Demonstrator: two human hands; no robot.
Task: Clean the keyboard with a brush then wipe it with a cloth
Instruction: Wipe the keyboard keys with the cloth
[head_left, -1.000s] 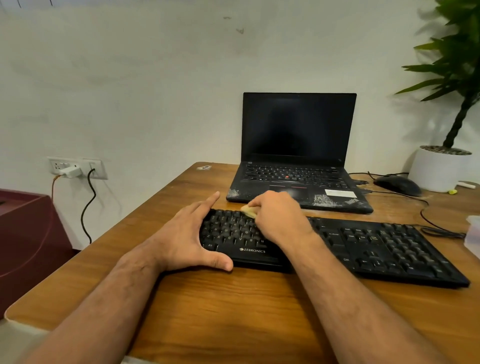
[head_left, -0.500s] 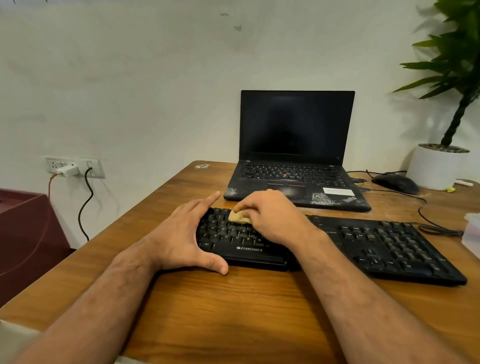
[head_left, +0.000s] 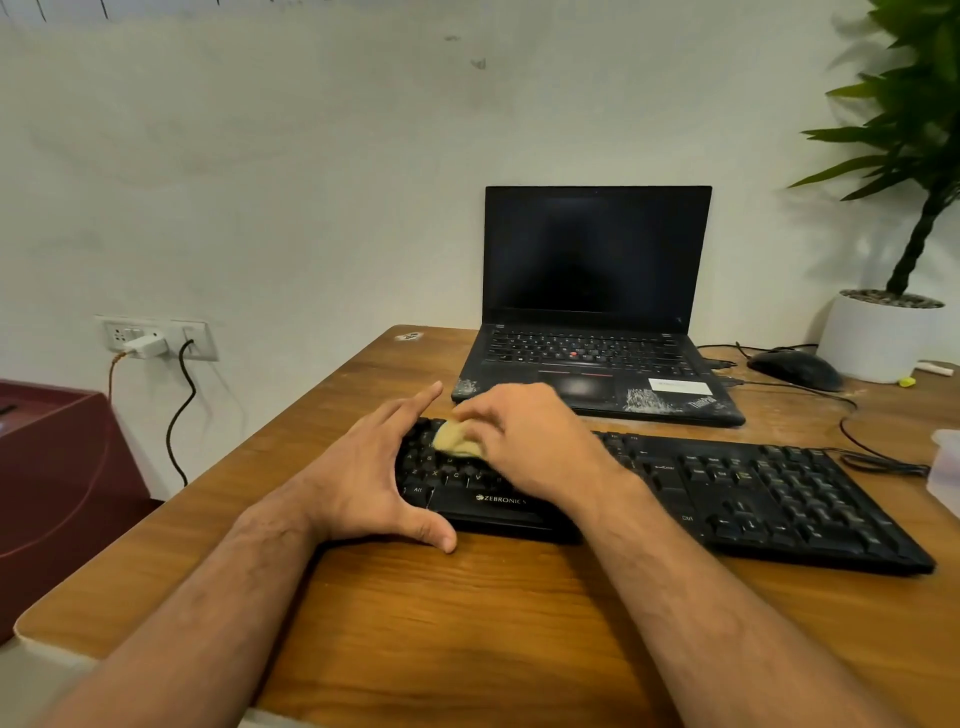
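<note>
The right hand pinches a small yellowish cloth against the left-end keys of the black keyboard, while the left hand, fingers spread, braces that end on the wooden tabletop. No brush is visible; the wiping stage appears underway, most keys to the right seemingly still to be covered. A laptop stands behind

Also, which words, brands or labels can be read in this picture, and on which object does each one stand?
"ZEBRONICS": front edge of the black keyboard.
"Alt", "Ctrl": keys of that keyboard.
"ThinkPad": only partly legible, near right corner of the laptop.
White sticker on the laptop: print too blurred to read.
Other key legends on both: too small to read.
</note>
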